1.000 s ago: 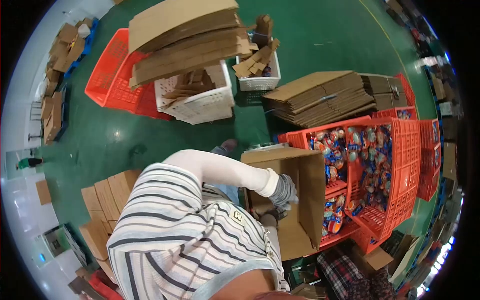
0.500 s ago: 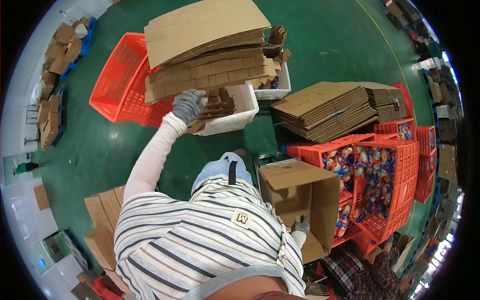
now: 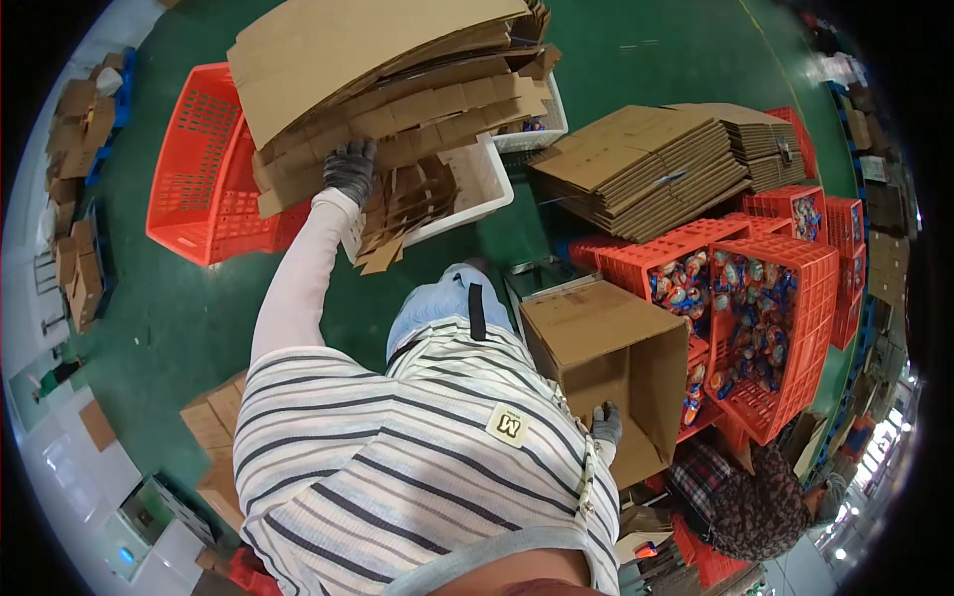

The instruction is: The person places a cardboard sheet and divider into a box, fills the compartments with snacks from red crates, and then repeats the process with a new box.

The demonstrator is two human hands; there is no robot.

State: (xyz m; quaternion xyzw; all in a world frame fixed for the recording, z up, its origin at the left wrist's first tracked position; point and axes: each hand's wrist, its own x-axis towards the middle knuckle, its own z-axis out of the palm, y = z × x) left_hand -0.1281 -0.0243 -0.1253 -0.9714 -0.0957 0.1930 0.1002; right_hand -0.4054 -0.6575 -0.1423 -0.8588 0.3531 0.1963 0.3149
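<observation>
My left hand (image 3: 350, 174), in a grey glove, rests on the near edge of a stack of slotted cardboard strips (image 3: 427, 117). Its fingers are slightly spread over them. Large flat cardboard sheets (image 3: 348, 55) lie on top of the strips. Under the stack stand a red plastic basket (image 3: 194, 164) and a white crate (image 3: 492, 184) with more folded cardboard pieces (image 3: 407, 204). My right hand (image 3: 606, 425), also gloved, is at the near side of an open cardboard box (image 3: 651, 387), its fingers bent over the wall. The bottom of the box is partly in view.
Red crates (image 3: 810, 328) full of wrapped packets (image 3: 755, 318) stand right of the box. Behind them lies a strapped stack of flattened cartons (image 3: 646, 164). A co-worker (image 3: 750, 497) bends at the lower right. Closed cartons (image 3: 214, 417) stand at the left.
My left hand has moved forward from the near edge onto the cardboard strips, its fingers reaching further over them. My right hand stays at the box. The view has shifted slightly.
</observation>
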